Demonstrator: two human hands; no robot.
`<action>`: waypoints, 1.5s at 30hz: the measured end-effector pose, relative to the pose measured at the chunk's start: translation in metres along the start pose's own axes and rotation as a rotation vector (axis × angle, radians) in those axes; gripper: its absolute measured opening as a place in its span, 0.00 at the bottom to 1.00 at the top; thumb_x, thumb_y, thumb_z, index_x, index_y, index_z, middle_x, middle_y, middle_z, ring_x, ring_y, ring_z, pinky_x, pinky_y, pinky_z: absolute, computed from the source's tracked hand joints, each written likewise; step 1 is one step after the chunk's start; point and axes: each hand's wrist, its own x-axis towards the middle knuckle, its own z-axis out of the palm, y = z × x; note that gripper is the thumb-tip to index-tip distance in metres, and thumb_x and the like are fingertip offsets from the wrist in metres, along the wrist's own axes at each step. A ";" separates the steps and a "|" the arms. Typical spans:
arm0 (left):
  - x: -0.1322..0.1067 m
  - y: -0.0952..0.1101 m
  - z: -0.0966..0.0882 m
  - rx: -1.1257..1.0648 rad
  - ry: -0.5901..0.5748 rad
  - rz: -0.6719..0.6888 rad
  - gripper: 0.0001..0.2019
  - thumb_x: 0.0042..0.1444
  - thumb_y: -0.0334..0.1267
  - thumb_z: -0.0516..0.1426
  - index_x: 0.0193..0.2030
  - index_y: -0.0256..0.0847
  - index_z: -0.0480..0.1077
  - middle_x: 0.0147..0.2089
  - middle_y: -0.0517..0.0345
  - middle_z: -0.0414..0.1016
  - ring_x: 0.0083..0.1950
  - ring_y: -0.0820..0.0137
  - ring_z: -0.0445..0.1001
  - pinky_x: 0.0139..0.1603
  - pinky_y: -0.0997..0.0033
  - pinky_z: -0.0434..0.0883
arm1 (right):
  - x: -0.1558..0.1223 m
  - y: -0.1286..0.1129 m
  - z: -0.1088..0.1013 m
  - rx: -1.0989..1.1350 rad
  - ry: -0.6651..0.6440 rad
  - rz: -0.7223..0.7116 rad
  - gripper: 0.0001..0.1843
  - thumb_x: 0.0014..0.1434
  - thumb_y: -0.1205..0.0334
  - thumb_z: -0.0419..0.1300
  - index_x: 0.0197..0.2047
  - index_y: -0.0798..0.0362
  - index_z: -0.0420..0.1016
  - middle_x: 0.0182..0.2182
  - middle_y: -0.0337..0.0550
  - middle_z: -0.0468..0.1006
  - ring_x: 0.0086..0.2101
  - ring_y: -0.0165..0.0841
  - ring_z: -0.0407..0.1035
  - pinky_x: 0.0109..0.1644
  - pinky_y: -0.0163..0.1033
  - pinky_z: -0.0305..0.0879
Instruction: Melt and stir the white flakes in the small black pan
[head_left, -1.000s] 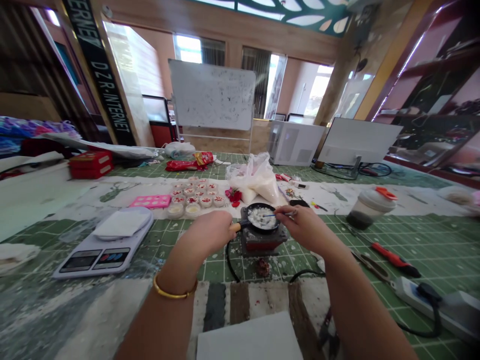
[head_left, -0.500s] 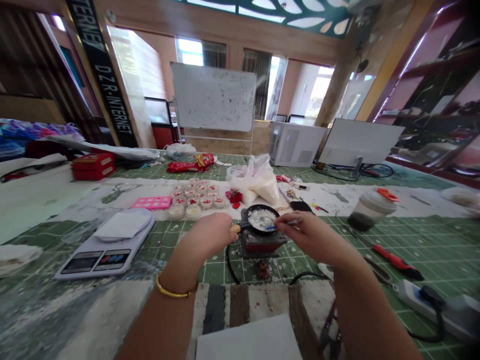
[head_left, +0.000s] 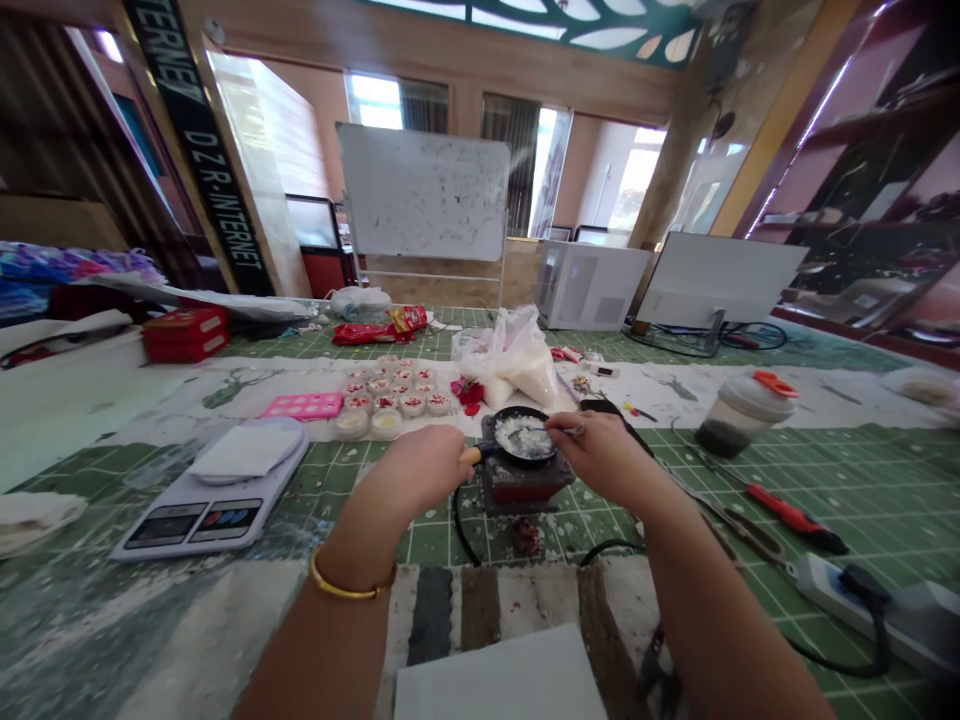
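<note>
A small black frying pan rests on a compact hot plate with a red side. White, flaky, lumpy material lies in the pan. My left hand, a gold bangle at its wrist, is closed round the pan's light wooden handle. Between the pinched fingers of my right hand is a thin spoon-like stirrer. Its far end dips into the white flakes; its exact shape is too small to tell.
Behind the pan stand a plastic bag of white granules and several small cups with red bits. A kitchen scale and pink mould are left. Right are a lidded shaker, red-handled tool and power strip.
My right hand has shifted slightly left and up, and the stirrer's tip has moved left across the pan. My left hand stays on the handle.
</note>
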 end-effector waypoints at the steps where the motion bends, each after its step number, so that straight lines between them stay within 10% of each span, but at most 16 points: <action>1: 0.000 0.000 0.000 0.000 -0.002 0.000 0.16 0.51 0.48 0.48 0.28 0.37 0.68 0.30 0.54 0.72 0.28 0.70 0.69 0.23 0.73 0.52 | 0.000 0.000 0.000 -0.004 -0.002 0.012 0.15 0.58 0.59 0.48 0.38 0.51 0.75 0.34 0.44 0.77 0.39 0.37 0.68 0.44 0.40 0.57; 26: 0.001 -0.001 0.001 0.024 -0.002 -0.005 0.17 0.51 0.49 0.47 0.30 0.38 0.69 0.30 0.53 0.73 0.26 0.70 0.67 0.23 0.72 0.54 | 0.001 -0.006 0.006 0.079 -0.029 -0.138 0.14 0.59 0.59 0.47 0.40 0.47 0.73 0.35 0.40 0.76 0.41 0.34 0.66 0.46 0.38 0.56; 35: -0.001 0.000 -0.002 0.025 -0.011 -0.012 0.15 0.50 0.47 0.48 0.28 0.38 0.68 0.30 0.52 0.72 0.26 0.70 0.67 0.22 0.72 0.53 | 0.015 0.015 0.008 0.011 0.149 0.188 0.14 0.58 0.57 0.47 0.37 0.51 0.72 0.28 0.43 0.77 0.30 0.34 0.69 0.33 0.35 0.57; 45: -0.002 -0.001 -0.003 -0.002 -0.020 -0.011 0.14 0.50 0.46 0.49 0.29 0.39 0.68 0.31 0.53 0.72 0.27 0.69 0.67 0.24 0.72 0.54 | 0.009 0.015 0.005 0.280 0.042 0.062 0.18 0.58 0.51 0.46 0.35 0.51 0.73 0.31 0.40 0.77 0.33 0.33 0.69 0.35 0.34 0.59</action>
